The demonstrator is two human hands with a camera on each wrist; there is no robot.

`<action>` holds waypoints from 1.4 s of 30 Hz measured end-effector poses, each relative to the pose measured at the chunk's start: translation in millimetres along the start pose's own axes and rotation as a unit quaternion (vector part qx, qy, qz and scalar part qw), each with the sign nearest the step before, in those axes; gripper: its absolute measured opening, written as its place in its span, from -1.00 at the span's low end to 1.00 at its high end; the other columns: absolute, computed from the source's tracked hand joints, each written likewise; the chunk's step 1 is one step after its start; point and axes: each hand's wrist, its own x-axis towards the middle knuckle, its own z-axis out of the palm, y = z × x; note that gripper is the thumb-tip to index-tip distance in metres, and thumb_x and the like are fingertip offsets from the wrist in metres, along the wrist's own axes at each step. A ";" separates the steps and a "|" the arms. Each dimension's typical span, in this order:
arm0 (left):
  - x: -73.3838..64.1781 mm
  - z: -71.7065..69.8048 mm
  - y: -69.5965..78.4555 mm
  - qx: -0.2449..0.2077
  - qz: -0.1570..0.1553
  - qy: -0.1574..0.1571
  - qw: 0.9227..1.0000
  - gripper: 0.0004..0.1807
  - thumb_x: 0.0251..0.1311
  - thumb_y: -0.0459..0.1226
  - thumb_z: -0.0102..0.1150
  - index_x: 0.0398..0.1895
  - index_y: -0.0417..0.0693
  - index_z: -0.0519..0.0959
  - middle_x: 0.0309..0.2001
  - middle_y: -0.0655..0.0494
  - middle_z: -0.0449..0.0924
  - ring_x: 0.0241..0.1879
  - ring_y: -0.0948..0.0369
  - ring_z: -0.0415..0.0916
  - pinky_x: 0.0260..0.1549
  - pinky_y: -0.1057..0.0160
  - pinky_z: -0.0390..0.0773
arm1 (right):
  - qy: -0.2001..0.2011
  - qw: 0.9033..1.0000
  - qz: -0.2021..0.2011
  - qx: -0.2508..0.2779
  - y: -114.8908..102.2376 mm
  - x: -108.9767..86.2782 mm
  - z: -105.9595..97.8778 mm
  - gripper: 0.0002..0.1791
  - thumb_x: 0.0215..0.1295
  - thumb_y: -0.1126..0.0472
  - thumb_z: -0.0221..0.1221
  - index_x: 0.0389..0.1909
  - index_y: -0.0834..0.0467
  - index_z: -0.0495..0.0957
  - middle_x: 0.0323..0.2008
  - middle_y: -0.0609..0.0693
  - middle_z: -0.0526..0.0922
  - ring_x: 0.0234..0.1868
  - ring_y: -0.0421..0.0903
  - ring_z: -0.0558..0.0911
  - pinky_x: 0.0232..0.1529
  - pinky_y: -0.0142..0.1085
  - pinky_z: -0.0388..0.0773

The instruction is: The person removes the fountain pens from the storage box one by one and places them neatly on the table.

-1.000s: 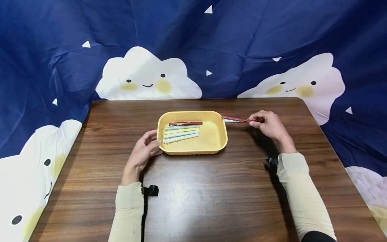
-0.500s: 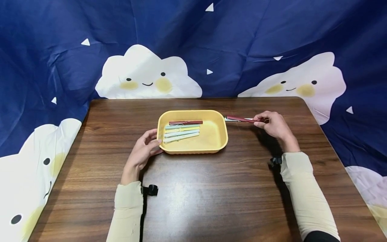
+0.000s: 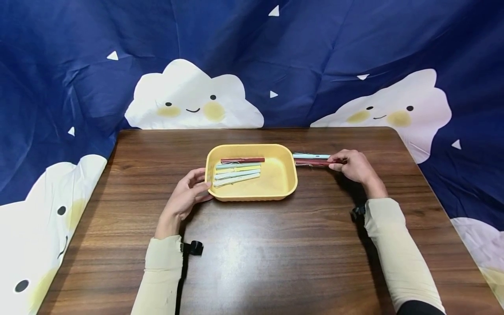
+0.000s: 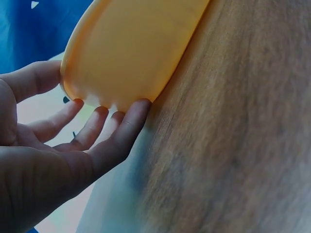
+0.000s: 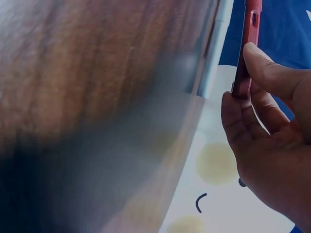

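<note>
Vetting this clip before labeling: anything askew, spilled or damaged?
Nothing spilled or visibly damaged. Slightly askew: in the yellow tray, the pale pen nearest the person slants, while the red pen farthest away inside lies nearly parallel to the tray's long sides.

A navy cloth (image 3: 299, 43) (printed with smiling clouds (image 3: 193, 89)) is hanging around a wood-grain table (image 3: 275, 262), screening a tabletop workspace and leaving the room's kind unclear.

Yellow tray (image 3: 275, 184), rounded corners, upright, centre of frame. Inside left: five pens (image 3: 238, 169), side by side. Right of tray: red pen (image 3: 318, 162), pinched; light-blue pen (image 3: 313, 156) just above in frame.
</note>
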 end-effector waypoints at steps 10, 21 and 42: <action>-0.5 -0.2 3.5 -0.004 -0.004 -0.006 1.000 -0.36 0.37 -0.50 0.10 0.48 -0.29 0.17 0.32 -0.31 0.23 0.10 0.03 0.48 -0.03 0.08 0.67 | -0.036 0.999 0.016 -0.003 7.1 5.2 5.6 -0.88 0.25 0.31 0.40 -0.22 0.25 0.75 -0.19 0.22 0.73 -0.14 0.16 0.62 -0.04 0.02 0.50; -1.1 -0.9 3.8 -0.003 0.000 -0.009 1.000 -0.36 0.37 -0.49 0.11 0.48 -0.29 0.18 0.34 -0.32 0.23 0.11 0.02 0.48 -0.01 0.07 0.66 | -0.058 0.997 0.045 -0.002 12.0 9.3 10.6 -0.88 0.29 0.30 0.37 -0.19 0.23 0.75 -0.18 0.20 0.73 -0.16 0.08 0.59 -0.08 -0.12 0.45; -0.9 -1.0 1.6 -0.006 0.003 -0.005 1.000 -0.35 0.36 -0.49 0.13 0.48 -0.28 0.18 0.34 -0.31 0.22 0.11 0.02 0.47 -0.07 0.09 0.69 | -0.060 0.994 0.080 0.039 20.7 8.2 13.1 -0.76 0.31 0.30 0.35 -0.07 0.34 0.71 -0.21 0.25 0.73 -0.12 0.13 0.62 -0.04 -0.11 0.49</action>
